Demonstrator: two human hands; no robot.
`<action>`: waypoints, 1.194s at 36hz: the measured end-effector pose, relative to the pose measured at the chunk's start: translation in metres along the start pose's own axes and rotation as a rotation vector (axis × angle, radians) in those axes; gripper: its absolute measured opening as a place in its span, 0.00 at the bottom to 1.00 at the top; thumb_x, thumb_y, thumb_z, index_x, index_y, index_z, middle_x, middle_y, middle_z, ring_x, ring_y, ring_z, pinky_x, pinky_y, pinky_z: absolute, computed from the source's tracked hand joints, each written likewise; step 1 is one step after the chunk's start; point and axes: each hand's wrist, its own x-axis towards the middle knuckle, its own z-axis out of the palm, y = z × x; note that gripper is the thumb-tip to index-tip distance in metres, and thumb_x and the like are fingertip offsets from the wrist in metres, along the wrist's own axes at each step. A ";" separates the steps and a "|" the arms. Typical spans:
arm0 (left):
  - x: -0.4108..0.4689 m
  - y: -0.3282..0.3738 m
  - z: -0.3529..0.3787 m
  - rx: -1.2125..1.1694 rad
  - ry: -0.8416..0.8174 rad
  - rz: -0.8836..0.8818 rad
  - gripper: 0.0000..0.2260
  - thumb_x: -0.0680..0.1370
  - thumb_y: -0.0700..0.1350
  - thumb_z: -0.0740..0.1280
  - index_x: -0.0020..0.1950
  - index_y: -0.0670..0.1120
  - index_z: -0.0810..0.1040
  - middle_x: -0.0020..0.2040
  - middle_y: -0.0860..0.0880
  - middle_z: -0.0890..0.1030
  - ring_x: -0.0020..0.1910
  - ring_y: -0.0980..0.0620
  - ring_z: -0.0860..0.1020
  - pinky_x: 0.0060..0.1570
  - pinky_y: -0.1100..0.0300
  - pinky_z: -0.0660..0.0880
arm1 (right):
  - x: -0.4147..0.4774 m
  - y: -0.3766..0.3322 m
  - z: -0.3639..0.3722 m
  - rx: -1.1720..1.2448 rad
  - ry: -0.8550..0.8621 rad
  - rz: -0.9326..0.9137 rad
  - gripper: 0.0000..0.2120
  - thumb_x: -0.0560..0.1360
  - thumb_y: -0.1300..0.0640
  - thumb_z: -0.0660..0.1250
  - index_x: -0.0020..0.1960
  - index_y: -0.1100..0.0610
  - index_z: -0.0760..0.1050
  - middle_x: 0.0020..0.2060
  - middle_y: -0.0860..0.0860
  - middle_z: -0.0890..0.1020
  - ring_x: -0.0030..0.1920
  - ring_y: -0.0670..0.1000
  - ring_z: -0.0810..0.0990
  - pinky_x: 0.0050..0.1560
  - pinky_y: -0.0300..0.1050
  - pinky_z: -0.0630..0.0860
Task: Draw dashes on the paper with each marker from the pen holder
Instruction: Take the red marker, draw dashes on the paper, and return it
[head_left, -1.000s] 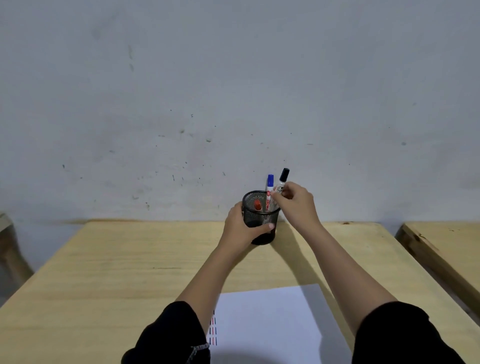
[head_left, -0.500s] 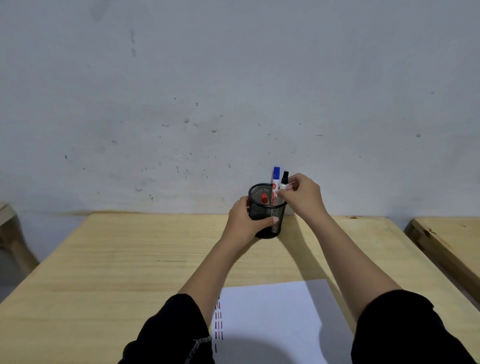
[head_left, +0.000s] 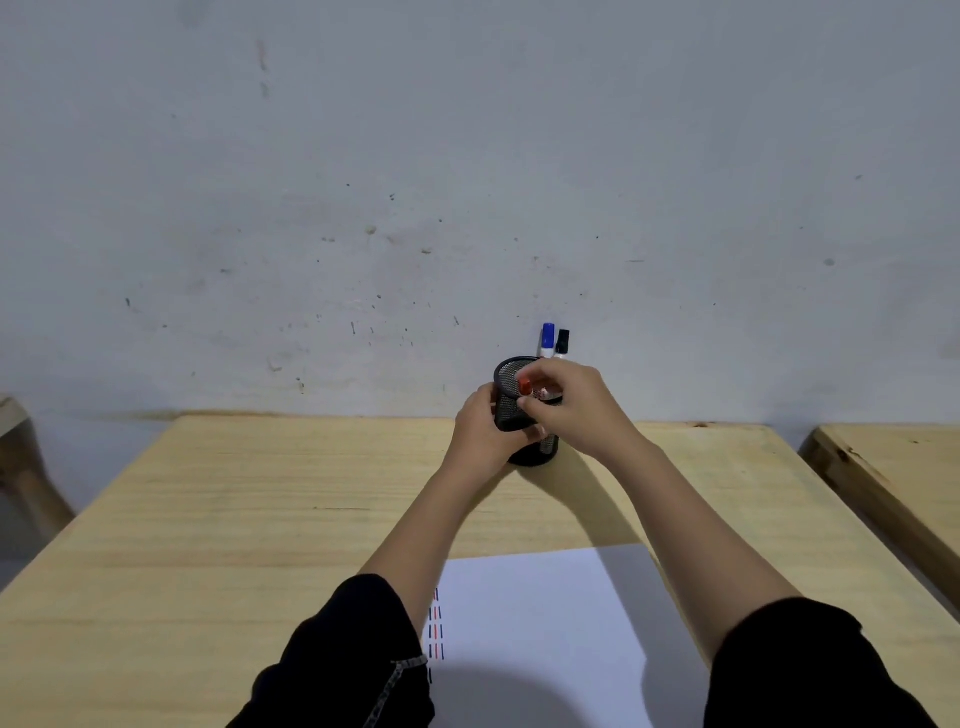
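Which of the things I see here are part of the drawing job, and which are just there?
Part of the job:
- pen holder, gripped by the left hand
- red marker, at the right hand fingertips
- blue marker and black marker, standing in the holder
- paper with dashes

Just there:
- table
- second table to the right
- wall

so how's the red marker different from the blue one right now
The red marker has a red cap; the blue marker has a blue one. The right hand pinches the red marker at its cap, while nothing touches the blue marker. The red cap sits low, about at the holder rim; the blue cap stands well above it. Both stand in the holder.
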 end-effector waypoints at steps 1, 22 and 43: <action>-0.001 -0.001 0.000 -0.002 0.000 0.000 0.27 0.59 0.52 0.77 0.56 0.54 0.72 0.57 0.49 0.80 0.55 0.50 0.80 0.56 0.48 0.78 | 0.001 0.000 0.000 -0.004 0.000 0.006 0.09 0.71 0.62 0.68 0.51 0.56 0.79 0.46 0.49 0.80 0.48 0.49 0.78 0.55 0.44 0.75; -0.040 0.039 -0.016 0.125 0.192 0.013 0.06 0.75 0.41 0.68 0.51 0.44 0.75 0.52 0.46 0.73 0.48 0.51 0.73 0.46 0.64 0.66 | -0.024 -0.055 -0.051 0.242 0.323 -0.164 0.12 0.73 0.65 0.68 0.56 0.60 0.80 0.48 0.59 0.79 0.48 0.55 0.79 0.54 0.39 0.76; -0.156 0.100 -0.048 0.239 0.105 0.486 0.06 0.74 0.39 0.70 0.51 0.43 0.82 0.44 0.49 0.80 0.44 0.52 0.81 0.49 0.63 0.77 | -0.122 -0.069 -0.032 -0.037 0.021 -0.157 0.09 0.74 0.61 0.67 0.53 0.57 0.81 0.45 0.55 0.76 0.49 0.56 0.77 0.57 0.52 0.73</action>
